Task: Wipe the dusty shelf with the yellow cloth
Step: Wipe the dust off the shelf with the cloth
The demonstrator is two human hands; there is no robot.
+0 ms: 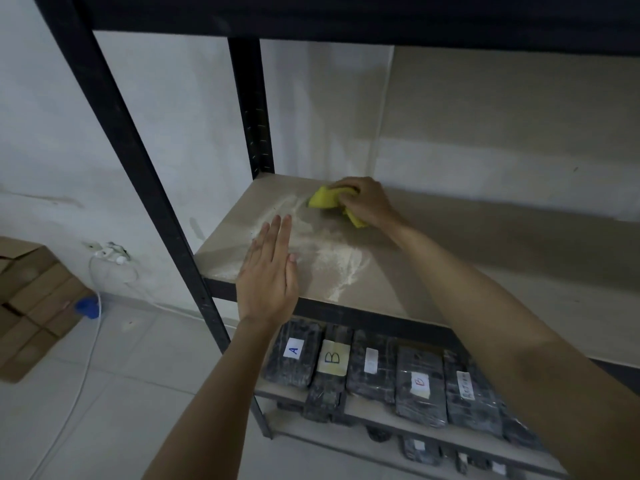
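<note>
A beige shelf board [433, 258] in a black metal rack carries white dust [332, 258] smeared across its left part. My right hand [367, 202] grips a bunched yellow cloth [327, 199] near the back left corner of the board, pressing it on the surface. My left hand [268, 271] lies flat at the front left edge of the board, fingers straight and together, at the edge of the dust.
Black rack posts [138, 168] stand at left and back [251, 109]. The lower shelf holds several dark wrapped packs [420, 386] with labels. Cardboard boxes [31, 299] and a white cable [86, 368] lie on the tiled floor at left. A wall is behind.
</note>
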